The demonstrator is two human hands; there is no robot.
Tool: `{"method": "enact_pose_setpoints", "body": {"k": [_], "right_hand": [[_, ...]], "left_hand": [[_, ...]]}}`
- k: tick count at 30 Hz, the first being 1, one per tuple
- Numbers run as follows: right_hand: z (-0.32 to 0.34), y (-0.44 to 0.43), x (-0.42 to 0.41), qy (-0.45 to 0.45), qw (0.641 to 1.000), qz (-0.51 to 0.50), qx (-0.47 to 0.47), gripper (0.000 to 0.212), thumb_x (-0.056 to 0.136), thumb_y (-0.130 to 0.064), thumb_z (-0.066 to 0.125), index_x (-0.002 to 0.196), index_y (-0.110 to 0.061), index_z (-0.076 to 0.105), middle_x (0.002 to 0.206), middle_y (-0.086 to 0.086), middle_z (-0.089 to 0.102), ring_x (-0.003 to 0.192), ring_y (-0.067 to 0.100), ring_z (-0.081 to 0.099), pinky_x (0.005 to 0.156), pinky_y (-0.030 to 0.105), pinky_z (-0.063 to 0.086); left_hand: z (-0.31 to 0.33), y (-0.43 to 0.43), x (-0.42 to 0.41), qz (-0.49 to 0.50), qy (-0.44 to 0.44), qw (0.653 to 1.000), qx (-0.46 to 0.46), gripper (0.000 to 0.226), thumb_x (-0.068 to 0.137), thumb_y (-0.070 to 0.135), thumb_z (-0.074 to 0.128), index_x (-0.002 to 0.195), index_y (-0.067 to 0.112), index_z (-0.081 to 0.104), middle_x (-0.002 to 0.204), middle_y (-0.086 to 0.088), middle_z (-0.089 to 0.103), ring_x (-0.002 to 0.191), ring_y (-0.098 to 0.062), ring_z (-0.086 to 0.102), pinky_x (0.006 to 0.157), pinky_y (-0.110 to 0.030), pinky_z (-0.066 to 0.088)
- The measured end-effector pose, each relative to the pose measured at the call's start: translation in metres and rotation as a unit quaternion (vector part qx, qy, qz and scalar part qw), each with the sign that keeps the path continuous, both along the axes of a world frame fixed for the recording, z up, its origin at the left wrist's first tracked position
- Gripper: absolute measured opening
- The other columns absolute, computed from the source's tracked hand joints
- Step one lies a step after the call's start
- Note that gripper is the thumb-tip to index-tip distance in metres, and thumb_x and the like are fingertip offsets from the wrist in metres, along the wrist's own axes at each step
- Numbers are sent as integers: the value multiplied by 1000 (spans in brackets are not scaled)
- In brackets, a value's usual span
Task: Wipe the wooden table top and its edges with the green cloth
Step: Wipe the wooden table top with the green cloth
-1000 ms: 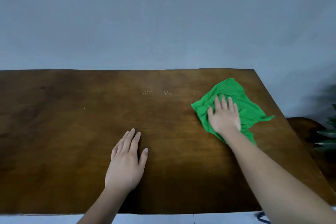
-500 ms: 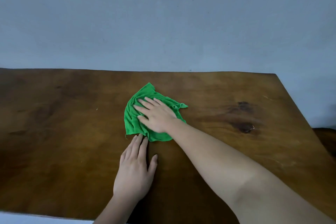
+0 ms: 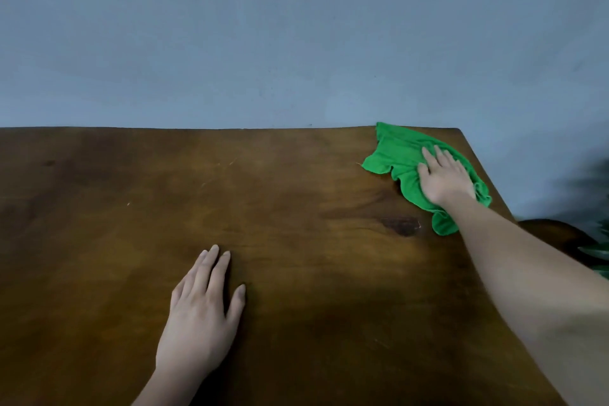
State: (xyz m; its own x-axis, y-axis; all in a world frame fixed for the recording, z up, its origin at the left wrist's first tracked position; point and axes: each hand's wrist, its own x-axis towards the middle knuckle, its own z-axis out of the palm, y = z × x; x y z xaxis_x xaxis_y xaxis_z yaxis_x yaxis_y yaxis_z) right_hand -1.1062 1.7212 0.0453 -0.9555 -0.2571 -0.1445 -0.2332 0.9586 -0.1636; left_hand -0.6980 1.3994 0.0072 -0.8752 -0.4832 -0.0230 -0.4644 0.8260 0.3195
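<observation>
The green cloth (image 3: 397, 155) lies crumpled at the far right corner of the dark wooden table (image 3: 280, 194), reaching the back edge. My right hand (image 3: 443, 176) presses flat on the cloth with straight fingers, covering its middle. My left hand (image 3: 201, 310) rests flat on the bare wood near the front, fingers straight and together, well apart from the cloth.
A blue-grey wall (image 3: 296, 36) rises directly behind the table's back edge. A dark knot (image 3: 400, 226) marks the wood near the cloth. Past the right edge are a rounded wooden piece (image 3: 550, 234) and blurred plant leaves (image 3: 598, 250).
My right hand has swept the cloth from the table's middle to the far right corner. My left hand has stayed flat on the wood.
</observation>
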Motion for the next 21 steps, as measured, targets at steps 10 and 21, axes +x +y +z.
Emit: {"method": "enact_pose_setpoints", "body": {"k": [10, 21], "right_hand": [[-20, 62, 46, 9, 994, -111, -2, 67, 117, -43, 10, 178, -18, 4, 187, 10, 2, 173, 26, 1, 140, 46, 5], [-36, -73, 190, 25, 973, 229, 8, 72, 110, -67, -10, 174, -35, -6, 182, -8, -11, 169, 20, -22, 139, 47, -5]], "left_hand": [[1, 1, 0, -2, -5, 1000, -1, 78, 108, 73, 23, 176, 34, 18, 184, 11, 9, 170, -11, 1, 135, -41, 10], [-4, -1, 3, -10, 2, 1000, -16, 77, 108, 73, 21, 174, 34, 22, 184, 9, 13, 170, -13, 4, 131, -38, 6]]}}
